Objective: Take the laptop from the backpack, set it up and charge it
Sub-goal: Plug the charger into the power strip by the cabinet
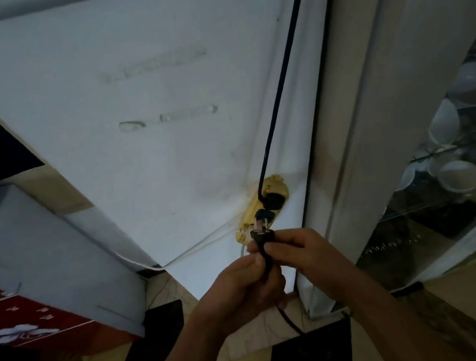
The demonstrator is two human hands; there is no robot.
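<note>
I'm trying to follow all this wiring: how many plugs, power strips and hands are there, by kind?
Plugs already seated in the strip: 2, an upper black plug and a lower dark plug
Plugs held, not yet in: 1, the black plug
Power strips: 1, the yellow power strip
Hands: 2, left hand and right hand
Total: 6

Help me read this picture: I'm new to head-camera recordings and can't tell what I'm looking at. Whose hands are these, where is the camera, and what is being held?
There is one picture, from a camera worn on a person's head, looking forward and down. The left hand and right hand are that person's own. Together they pinch a black plug whose metal pins point at a yellowed power strip on the white wall. Two dark plugs already sit in the strip, and a small red light glows on it. The plug's cord hangs down toward the floor. No laptop is visible.
</note>
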